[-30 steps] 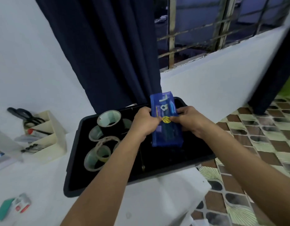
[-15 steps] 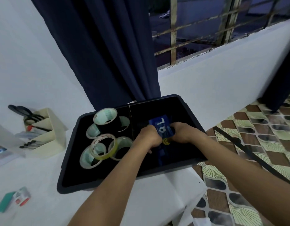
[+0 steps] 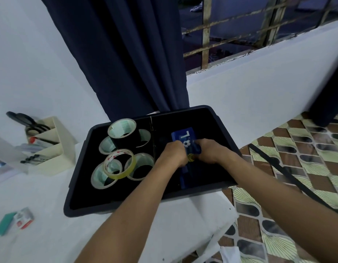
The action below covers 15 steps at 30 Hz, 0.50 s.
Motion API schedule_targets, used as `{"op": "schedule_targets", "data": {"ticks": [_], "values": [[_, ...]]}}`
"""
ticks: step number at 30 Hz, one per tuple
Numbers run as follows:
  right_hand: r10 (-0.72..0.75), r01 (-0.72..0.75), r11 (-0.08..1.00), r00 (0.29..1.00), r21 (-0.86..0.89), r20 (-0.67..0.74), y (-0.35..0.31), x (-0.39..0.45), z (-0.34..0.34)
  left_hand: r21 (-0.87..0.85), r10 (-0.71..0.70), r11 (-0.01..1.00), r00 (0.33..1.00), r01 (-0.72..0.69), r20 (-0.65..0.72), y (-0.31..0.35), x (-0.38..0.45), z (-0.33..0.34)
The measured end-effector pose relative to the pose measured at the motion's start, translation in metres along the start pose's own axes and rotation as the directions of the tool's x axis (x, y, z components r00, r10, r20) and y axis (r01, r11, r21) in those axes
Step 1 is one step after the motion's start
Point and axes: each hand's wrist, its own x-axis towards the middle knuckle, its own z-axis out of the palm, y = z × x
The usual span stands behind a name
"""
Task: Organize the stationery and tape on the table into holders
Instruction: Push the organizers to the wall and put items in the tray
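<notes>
- Both hands are working inside the black tray [image 3: 82, 186], right compartment.
- Left hand [image 3: 174, 154] is gripping the blue case [image 3: 185, 138] on its left edge, fingers curled round it.
- Right hand [image 3: 210, 150] is gripping the same case on its right edge, fingers curled, thumb side toward the case.
- Case is sitting low in the right compartment, long axis running toward the camera; far end showing a white "L" mark and a football print, near end darker and lying down along the tray floor.
- Can't tell if the case is resting on the tray floor or being held just above it.
- Tape rolls [image 3: 118, 164] are lying in the left compartment, several clustered and touching; a black roll [image 3: 122, 134] is standing on top at the far side.
- A thin divider [image 3: 152, 137] is splitting the tray between tapes and case.
- Tray is sitting on the white desk [image 3: 50, 234], its right end overhanging the desk corner.
- Cream holder [image 3: 56, 149] is standing left of the tray, with scissors [image 3: 25, 120] and pens in it.
- A small green and white box [image 3: 14, 220] is lying on the desk, near left, well apart from the tray.
</notes>
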Motion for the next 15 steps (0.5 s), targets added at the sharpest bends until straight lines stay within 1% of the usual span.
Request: {"op": "schedule_targets", "data": {"ticks": [3, 4, 5, 7, 8, 10, 12, 15], "values": [[0.01, -0.01, 0.997, 1.0, -0.075, -0.011, -0.006, -0.005, 0.002, 0.017, 0.013, 1.0, 0.999, -0.013, -0.039, 0.001, -0.004, -0.002], [0.002, -0.006, 0.996, 0.999, -0.091, -0.036, -0.008, -0.007, 0.002, 0.024, 0.023, 0.999, 0.998, -0.022, -0.06, 0.001, -0.007, -0.004], [-0.02, 0.012, 0.995, 0.996, -0.1, -0.085, -0.011, -0.008, 0.0, 0.026, 0.045, 0.999, 0.995, -0.043, -0.092, 0.002, -0.011, -0.007], [-0.058, 0.054, 0.998, 0.972, -0.021, -0.227, -0.02, -0.009, -0.006, 0.01, 0.109, 0.994, 0.976, -0.109, -0.186, -0.002, -0.022, -0.022], [-0.086, 0.095, 0.995, 0.951, 0.015, -0.296, -0.028, -0.009, -0.008, -0.003, 0.133, 0.99, 0.961, -0.138, -0.244, -0.007, -0.028, -0.032], [-0.162, 0.188, 0.982, 0.914, 0.034, -0.372, -0.052, -0.011, -0.013, -0.023, 0.162, 0.983, 0.916, -0.184, -0.367, -0.021, -0.04, -0.057], [-0.27, 0.302, 0.953, 0.871, 0.013, -0.41, -0.086, -0.01, -0.014, -0.041, 0.159, 0.979, 0.871, -0.201, -0.465, -0.043, -0.052, -0.085], [-0.392, 0.433, 0.902, 0.828, 0.012, -0.4, -0.146, -0.01, 0.0, -0.102, 0.079, 0.982, 0.832, -0.161, -0.549, -0.096, -0.07, -0.121]]}}
